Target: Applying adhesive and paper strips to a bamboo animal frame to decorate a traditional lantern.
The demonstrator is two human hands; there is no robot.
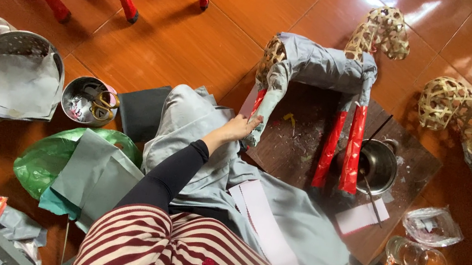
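Floorward, hands [243, 128] apparently outstretched.

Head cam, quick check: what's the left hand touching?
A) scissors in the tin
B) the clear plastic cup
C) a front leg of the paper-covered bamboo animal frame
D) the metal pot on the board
C: the left hand grips the grey-papered leg of the animal frame, clear of the pot.

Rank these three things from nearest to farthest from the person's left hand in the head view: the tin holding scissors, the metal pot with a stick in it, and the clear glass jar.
Measured from the left hand:
1. Metal pot, to its right on the dark board.
2. Tin holding scissors, to its left on the floor.
3. Clear glass jar, farthest, lower right.
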